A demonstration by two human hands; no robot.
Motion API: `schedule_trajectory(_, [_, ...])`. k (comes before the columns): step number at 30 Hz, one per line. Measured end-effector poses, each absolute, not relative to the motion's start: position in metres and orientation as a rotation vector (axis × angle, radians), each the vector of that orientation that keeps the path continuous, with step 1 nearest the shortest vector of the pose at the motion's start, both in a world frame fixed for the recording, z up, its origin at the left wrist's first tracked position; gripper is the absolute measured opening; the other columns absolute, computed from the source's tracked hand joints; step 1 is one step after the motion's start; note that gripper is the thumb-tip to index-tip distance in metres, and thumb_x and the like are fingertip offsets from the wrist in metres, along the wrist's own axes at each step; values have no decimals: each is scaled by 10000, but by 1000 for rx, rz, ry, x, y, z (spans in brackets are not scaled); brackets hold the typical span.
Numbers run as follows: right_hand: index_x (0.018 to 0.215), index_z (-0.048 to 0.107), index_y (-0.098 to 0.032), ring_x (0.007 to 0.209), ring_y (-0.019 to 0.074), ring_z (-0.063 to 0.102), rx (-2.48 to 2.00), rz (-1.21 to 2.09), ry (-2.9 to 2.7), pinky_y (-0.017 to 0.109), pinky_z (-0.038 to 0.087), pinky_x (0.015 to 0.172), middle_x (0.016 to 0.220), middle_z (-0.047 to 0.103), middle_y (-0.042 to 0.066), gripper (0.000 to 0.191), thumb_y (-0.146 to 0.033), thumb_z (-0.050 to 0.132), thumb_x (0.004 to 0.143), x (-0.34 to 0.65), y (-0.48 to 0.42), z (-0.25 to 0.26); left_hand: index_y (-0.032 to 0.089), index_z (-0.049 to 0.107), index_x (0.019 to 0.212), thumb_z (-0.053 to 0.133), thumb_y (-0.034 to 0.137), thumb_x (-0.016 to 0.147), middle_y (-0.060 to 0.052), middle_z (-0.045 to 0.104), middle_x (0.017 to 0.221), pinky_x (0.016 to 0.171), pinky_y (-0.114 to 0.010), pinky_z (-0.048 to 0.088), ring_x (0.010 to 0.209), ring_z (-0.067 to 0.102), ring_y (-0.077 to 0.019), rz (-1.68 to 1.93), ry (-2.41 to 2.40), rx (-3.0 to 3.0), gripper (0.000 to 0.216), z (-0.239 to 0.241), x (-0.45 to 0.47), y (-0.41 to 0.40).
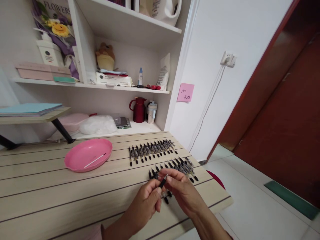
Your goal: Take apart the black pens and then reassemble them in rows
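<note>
L hand grips pen barrel, R hand pinches tip, over tbl by pen row; prob best w/ L steady, R light & in line.

Soft, even light; slight blur; edges stretched wide-angle

a slanted black pen sits in the left hand, its silvery tip at the right hand.
</note>
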State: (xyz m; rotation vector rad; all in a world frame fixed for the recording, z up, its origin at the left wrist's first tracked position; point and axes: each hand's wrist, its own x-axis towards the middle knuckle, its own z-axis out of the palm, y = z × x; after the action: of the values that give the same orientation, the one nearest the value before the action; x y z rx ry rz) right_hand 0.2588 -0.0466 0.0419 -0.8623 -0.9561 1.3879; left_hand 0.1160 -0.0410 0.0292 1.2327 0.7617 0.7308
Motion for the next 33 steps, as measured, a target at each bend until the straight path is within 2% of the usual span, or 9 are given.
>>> schedule_trajectory(3, [700, 640, -142, 530, 101, 516, -900, 1333, -970, 232, 400, 547, 645, 623, 21, 238, -313, 758, 582, 258, -46, 43, 180, 451, 761, 463, 344, 809, 93, 455, 440, 338, -181, 99, 282, 204, -8, 754, 757, 1234, 171, 29, 116, -42])
schedule_trajectory(8, [818, 660, -152, 609, 122, 547, -859, 1384, -960, 247, 416, 585, 763, 646, 47, 294, -305, 755, 585, 257, -45, 41, 181, 458, 806, 449, 348, 814, 94, 444, 443, 345, -179, 92, 291, 203, -10, 734, 771, 1231, 168, 28, 117, -41])
schedule_trajectory(12, [710, 657, -146, 512, 92, 510, -904, 1328, -953, 230, 384, 537, 616, 609, 8, 227, -283, 769, 567, 256, -44, 40, 186, 448, 805, 447, 355, 813, 93, 436, 447, 342, -176, 87, 292, 201, -9, 722, 790, 1232, 170, 28, 116, -40])
schedule_trajectory(17, [829, 669, -143, 552, 95, 523, -843, 1428, -952, 249, 396, 580, 787, 656, 59, 303, -319, 749, 595, 258, -45, 41, 198, 423, 826, 420, 368, 824, 94, 438, 462, 321, -175, 76, 294, 167, -13, 677, 742, 1202, 170, 30, 114, -40])
schedule_trajectory(23, [630, 611, -133, 478, 86, 485, -873, 1331, -951, 218, 338, 525, 508, 583, -4, 212, -297, 745, 611, 256, -43, 32, 193, 429, 787, 432, 342, 819, 89, 434, 448, 311, -160, 96, 292, 191, -13, 683, 772, 1262, 152, 28, 115, -39])
schedule_trajectory(25, [673, 617, -139, 492, 79, 487, -877, 1336, -949, 213, 337, 523, 584, 614, 6, 209, -293, 745, 614, 256, -42, 32, 194, 426, 778, 436, 346, 819, 89, 438, 450, 308, -158, 101, 290, 196, -13, 691, 768, 1269, 158, 27, 115, -38])
schedule_trajectory(27, [815, 641, -151, 530, 82, 512, -826, 1403, -921, 224, 363, 550, 755, 652, 36, 243, -300, 724, 642, 257, -43, 33, 197, 428, 788, 433, 362, 819, 90, 444, 460, 305, -158, 102, 291, 187, -13, 687, 750, 1231, 168, 27, 114, -37])
schedule_trajectory(29, [882, 646, -151, 552, 94, 535, -764, 1455, -902, 244, 382, 578, 828, 653, 57, 263, -292, 702, 667, 257, -44, 35, 195, 442, 803, 438, 363, 814, 91, 443, 461, 304, -158, 99, 290, 182, -14, 676, 748, 1199, 169, 29, 113, -37])
schedule_trajectory(33, [755, 646, -130, 505, 105, 531, -757, 1389, -918, 242, 367, 554, 619, 612, 15, 170, -250, 711, 654, 255, -45, 34, 179, 481, 781, 436, 329, 800, 88, 434, 442, 301, -159, 96, 283, 185, -15, 671, 796, 1193, 158, 32, 113, -37])
